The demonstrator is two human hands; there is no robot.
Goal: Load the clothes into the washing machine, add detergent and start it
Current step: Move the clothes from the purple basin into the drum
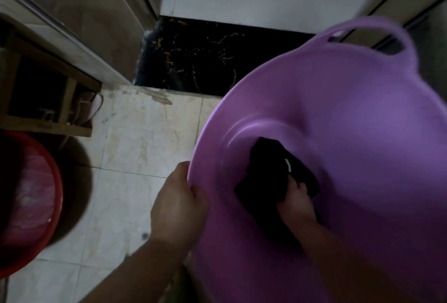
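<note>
A big purple plastic tub (350, 114) with a loop handle at its far rim fills the right half of the view, tilted toward me. My left hand (177, 203) grips its near-left rim. Inside, near the bottom, lies a black piece of clothing (268, 164) with a small white mark. My right hand (296, 202) is down in the tub, fingers closed on the lower edge of that black cloth. No washing machine or detergent is in view.
A red basin (29, 196) with a pinkish inside sits on the pale tiled floor (140, 147) at the left. Above it stands a wooden rack (70, 99) with slippers. A dark marble threshold (205, 58) and a sliding-door frame (79, 36) lie ahead.
</note>
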